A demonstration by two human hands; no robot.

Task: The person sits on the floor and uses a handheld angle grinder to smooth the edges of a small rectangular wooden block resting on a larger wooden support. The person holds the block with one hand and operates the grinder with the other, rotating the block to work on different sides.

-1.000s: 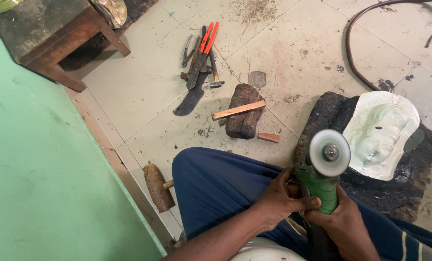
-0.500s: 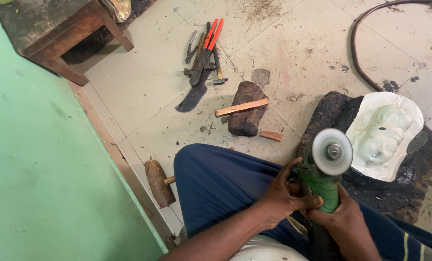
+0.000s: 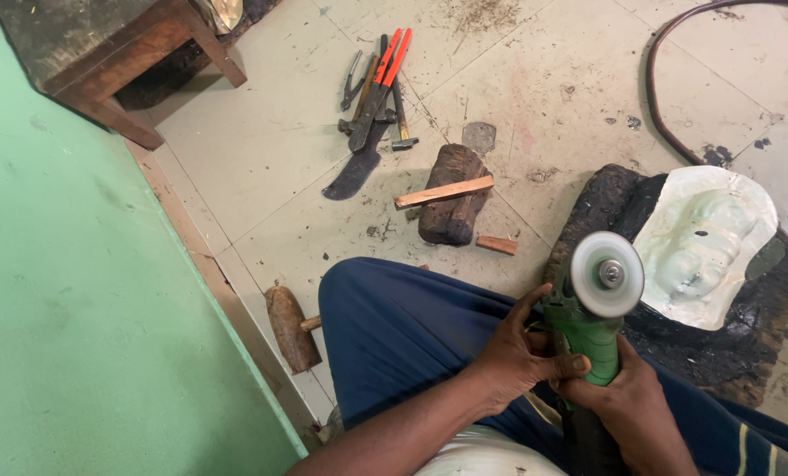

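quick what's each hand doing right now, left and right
Left hand: closed around the green angle grinder, gripping its body.
Right hand: closed on the grinder's rear handle, below the disc.

A cluster of hand tools with red-handled pliers (image 3: 387, 66), a small hammer (image 3: 400, 116) and a dark flat blade (image 3: 351, 179) lay on the pale tiled floor (image 3: 270, 150) at twelve o'clock. Just below them, toward one o'clock, a dark chunky wooden block (image 3: 451, 196) carried a thin pale wooden strip (image 3: 443, 191) across its top, with a short reddish wood offcut (image 3: 497, 244) just beside it. A brown wooden mallet (image 3: 290, 328) rested at nine o'clock, against the green painted wall (image 3: 76, 335). A dark wooden stool (image 3: 116, 57) stood at eleven o'clock, and a dark curved cable (image 3: 667, 62) ran at two o'clock.
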